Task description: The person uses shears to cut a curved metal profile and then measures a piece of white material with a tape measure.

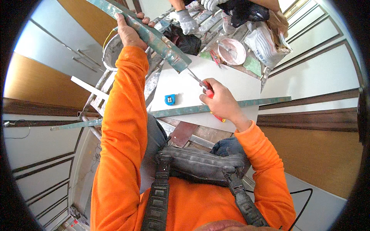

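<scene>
My left hand (131, 32) is closed around a green, plaster-stained metal channel (163, 46), raised at a slant above the work surface. In my right hand (222, 101) is a pair of tin snips (197, 79) with red handles, one ending in yellow. Their blades point up and left, meeting the channel's near end; whether they bite into it I cannot make out. Below lies a white board (231, 84) with a blue tape measure (170, 99) on it. A long green strip (200, 109) crosses the board's near part, passing behind my left sleeve.
Across from me a co-worker's gloved hands (187, 23) are over the plaster-spattered slatted platform. A round tub (231, 51) with whitish paste, a white sack (266, 42) and a bucket (111, 52) stand there. Panelled walls (314, 73) flank both sides.
</scene>
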The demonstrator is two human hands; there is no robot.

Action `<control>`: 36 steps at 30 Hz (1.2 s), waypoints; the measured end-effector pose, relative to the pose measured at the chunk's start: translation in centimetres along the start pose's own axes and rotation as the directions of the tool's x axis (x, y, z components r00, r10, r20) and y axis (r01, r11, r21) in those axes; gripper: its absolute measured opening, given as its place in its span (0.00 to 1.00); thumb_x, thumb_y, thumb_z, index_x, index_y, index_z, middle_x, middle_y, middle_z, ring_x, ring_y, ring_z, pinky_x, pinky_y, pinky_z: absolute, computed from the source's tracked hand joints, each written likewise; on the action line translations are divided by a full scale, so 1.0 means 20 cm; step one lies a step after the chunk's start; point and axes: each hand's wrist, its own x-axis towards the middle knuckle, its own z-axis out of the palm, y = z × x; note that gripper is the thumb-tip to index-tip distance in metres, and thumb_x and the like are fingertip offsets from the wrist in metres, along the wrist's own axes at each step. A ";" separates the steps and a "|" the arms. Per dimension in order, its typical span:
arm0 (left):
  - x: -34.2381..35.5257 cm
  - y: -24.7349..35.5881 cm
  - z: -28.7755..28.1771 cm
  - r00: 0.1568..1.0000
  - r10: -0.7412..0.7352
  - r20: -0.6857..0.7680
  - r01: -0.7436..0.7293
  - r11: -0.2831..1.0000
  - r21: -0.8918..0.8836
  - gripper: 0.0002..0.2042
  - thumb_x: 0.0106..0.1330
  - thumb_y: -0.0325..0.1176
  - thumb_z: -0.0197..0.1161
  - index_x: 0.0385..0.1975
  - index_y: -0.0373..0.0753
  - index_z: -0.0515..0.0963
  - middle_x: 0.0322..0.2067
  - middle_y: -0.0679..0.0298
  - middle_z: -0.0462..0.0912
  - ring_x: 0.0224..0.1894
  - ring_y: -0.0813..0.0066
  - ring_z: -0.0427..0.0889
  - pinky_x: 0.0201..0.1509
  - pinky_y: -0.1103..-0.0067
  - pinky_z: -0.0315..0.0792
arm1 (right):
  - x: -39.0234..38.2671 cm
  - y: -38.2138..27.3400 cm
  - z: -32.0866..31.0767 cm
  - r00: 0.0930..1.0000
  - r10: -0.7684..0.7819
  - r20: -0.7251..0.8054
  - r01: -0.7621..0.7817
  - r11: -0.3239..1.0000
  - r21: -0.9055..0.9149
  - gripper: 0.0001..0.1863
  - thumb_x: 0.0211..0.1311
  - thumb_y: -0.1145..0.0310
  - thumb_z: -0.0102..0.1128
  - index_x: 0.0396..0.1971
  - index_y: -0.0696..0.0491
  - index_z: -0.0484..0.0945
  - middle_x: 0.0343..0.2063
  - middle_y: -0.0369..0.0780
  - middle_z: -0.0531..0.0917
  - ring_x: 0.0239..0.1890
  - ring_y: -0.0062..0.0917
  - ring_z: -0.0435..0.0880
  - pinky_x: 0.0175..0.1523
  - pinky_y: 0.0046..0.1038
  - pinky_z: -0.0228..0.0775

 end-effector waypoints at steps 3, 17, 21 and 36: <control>0.00 0.01 0.00 0.998 0.002 0.059 -0.001 1.000 -0.029 0.29 0.75 0.64 0.44 0.49 0.39 0.70 0.32 0.61 0.72 0.29 0.69 0.69 0.36 0.68 0.69 | 0.00 -0.02 -0.04 0.987 0.017 0.162 -0.059 0.965 0.255 0.18 0.63 0.65 0.64 0.49 0.59 0.78 0.36 0.43 0.83 0.39 0.28 0.82 0.50 0.28 0.74; 0.01 -0.03 -0.02 0.934 -0.084 0.346 0.171 0.958 -0.229 0.33 0.73 0.67 0.45 0.50 0.38 0.71 0.30 0.67 0.67 0.28 0.76 0.65 0.33 0.76 0.65 | 0.02 -0.15 -0.04 0.886 -0.013 0.463 -0.265 0.806 0.530 0.16 0.66 0.61 0.59 0.40 0.61 0.80 0.22 0.37 0.81 0.22 0.21 0.79 0.26 0.23 0.69; 0.03 -0.04 -0.04 0.920 -0.116 0.374 0.228 0.936 -0.269 0.32 0.73 0.67 0.47 0.49 0.38 0.71 0.29 0.68 0.66 0.27 0.77 0.64 0.32 0.77 0.64 | 0.03 -0.14 -0.02 0.843 -0.024 0.537 -0.379 0.683 0.624 0.17 0.64 0.61 0.61 0.37 0.62 0.81 0.18 0.38 0.80 0.17 0.21 0.78 0.21 0.23 0.67; 0.02 0.07 -0.03 0.882 -0.137 0.450 0.248 0.948 -0.199 0.33 0.72 0.68 0.47 0.52 0.39 0.70 0.28 0.67 0.68 0.26 0.75 0.66 0.31 0.75 0.66 | 0.00 -0.15 0.07 0.942 -0.045 0.332 -0.015 0.984 0.175 0.17 0.63 0.60 0.62 0.43 0.58 0.80 0.31 0.44 0.85 0.33 0.34 0.85 0.41 0.33 0.76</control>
